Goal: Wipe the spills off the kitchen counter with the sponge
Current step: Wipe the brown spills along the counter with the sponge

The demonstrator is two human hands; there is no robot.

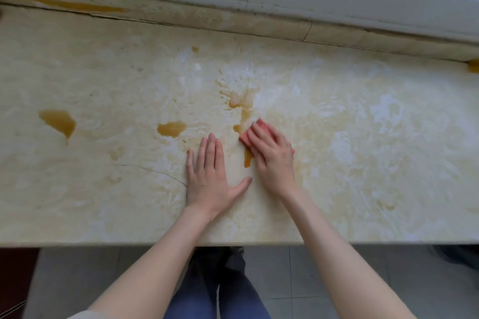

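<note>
**Sponge meets amber spills on kitchen counter**

Head view: the right hand (272,155) presses a pink sponge (245,138) onto the cream kitchen counter (363,137) near its middle. The fingers lie across the top rather than wrapped round it, and the thumb is hidden. The left hand (210,179) rests just beside it, palm down, fingers straight, holding nothing. Amber puddles (171,128) sit toward the left edge, and a short streak (247,159) runs between the hands.

The right hand (272,153) covers most of the pink sponge (260,122). Only its corners peek out, and the thumb is out of sight. This hand looks a bit blurry. The counter (103,189) runs off both sides. A yellow patch (474,66) at the right edge is cut off.
</note>
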